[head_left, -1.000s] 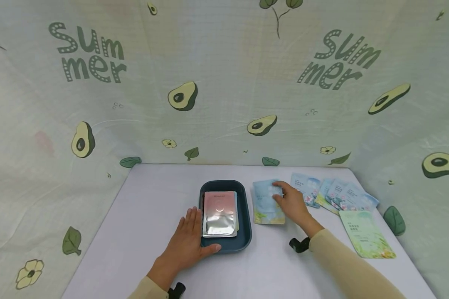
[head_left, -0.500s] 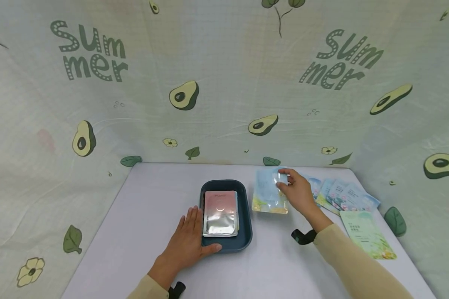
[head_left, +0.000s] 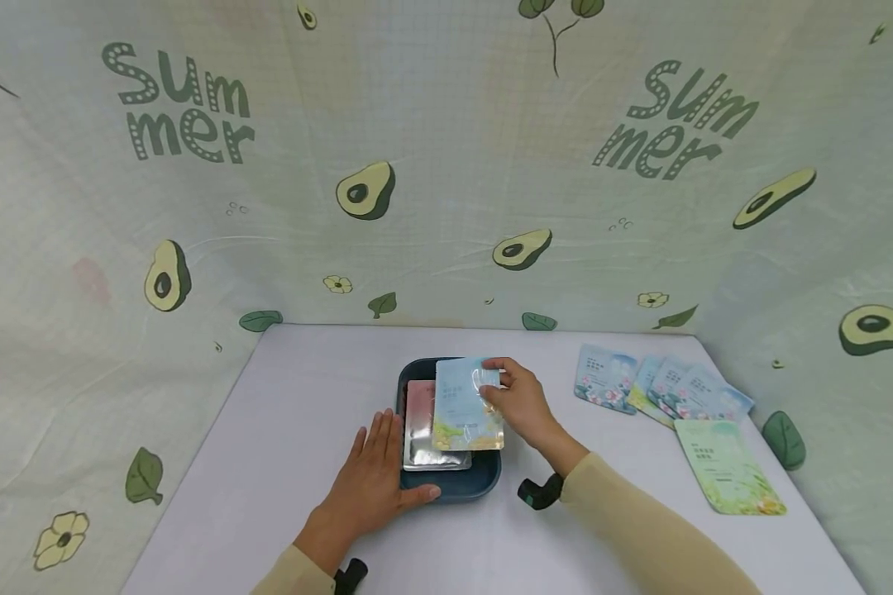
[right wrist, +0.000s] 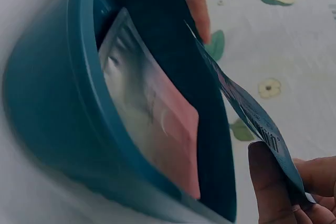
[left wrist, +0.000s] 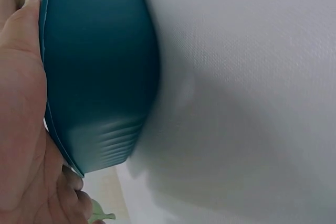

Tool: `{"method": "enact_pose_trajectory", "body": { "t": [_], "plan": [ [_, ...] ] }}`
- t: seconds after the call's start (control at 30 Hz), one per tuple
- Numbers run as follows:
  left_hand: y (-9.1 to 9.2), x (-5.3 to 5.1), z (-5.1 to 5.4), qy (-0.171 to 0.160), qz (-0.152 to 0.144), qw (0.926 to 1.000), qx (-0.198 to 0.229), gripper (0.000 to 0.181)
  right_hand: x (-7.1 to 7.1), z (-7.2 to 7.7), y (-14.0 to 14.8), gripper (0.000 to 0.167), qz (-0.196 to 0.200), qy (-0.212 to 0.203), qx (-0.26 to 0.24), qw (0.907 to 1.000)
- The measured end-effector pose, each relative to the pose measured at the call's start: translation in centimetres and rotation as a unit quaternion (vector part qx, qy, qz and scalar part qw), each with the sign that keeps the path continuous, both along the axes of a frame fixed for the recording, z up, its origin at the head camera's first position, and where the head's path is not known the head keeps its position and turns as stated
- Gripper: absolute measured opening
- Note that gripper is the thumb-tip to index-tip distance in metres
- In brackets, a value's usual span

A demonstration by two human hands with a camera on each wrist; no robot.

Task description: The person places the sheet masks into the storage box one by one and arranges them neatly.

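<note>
In the head view, two hands work over one dark blue tray (head_left: pixel 484 486) on the white counter (head_left: pixel 290 430). The right hand (head_left: pixel 524 405) has one light blue packet (head_left: pixel 457 401) in its grip, pinched between thumb and fingers at the packet's right edge; the packet hangs above the tray and partly hides one pink-and-silver packet (head_left: pixel 419 421) lying inside. The left hand (head_left: pixel 368 479) lies along the tray's left side, its grip wide, four fingers straight and the thumb at the near rim. To the right lie one separate blue packet (head_left: pixel 603 376), an overlapping fan of at least three bluish packets (head_left: pixel 703 395), and one green packet (head_left: pixel 729 467). One cloth (head_left: pixel 446 107) behind bears two "Summer" prints.

In the left wrist view, one hand rests against the rim of the one tray, whose outer wall faces the camera.

In the right wrist view, the one held packet shows nearly edge-on, bearing one barcode; one pink-and-silver packet is visible in the tray, and a finger shows at the top.
</note>
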State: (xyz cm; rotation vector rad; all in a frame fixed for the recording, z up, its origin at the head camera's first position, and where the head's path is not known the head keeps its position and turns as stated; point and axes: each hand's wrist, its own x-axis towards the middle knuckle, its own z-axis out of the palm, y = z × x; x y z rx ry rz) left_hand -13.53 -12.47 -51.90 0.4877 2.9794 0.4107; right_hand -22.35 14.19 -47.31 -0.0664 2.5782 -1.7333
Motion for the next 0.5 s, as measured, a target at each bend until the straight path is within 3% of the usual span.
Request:
{"method": "enact_pose_trajectory", "body": {
  "t": [0.23,0.5],
  "plan": [
    [0.1,0.0,0.1,-0.007,0.002,1.0,-0.001,0.127,-0.1,-0.8,-2.7,0.036,0.032,-0.002,-0.01,0.9994],
    [0.1,0.0,0.0,-0.016,0.005,0.9997,0.015,0.125,-0.3,-1.7,-3.9,0.034,0.07,-0.003,0.017,0.9974]
  ]
}}
